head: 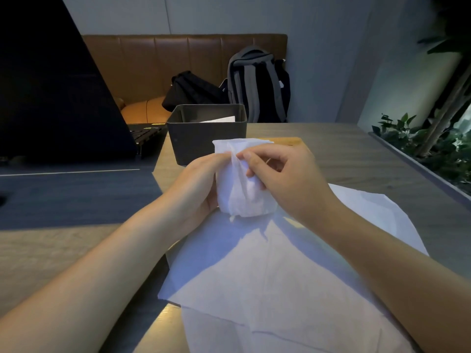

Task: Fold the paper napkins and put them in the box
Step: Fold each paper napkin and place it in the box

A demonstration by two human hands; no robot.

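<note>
The folded white paper napkin [239, 179], long axis running away from the person, is pinched between the left hand [201, 182] and right hand [283, 174] above unfolded white napkin sheets [254, 271], just before the dark grey plastic box [206, 133] on the open wooden table [356, 154].

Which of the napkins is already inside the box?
The white napkin whose edge shows above the rim of the grey box. The others are outside it: one held in both hands, the rest lying flat on the table.

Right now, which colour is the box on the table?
Dark grey; the box shows best in the head view.
</note>
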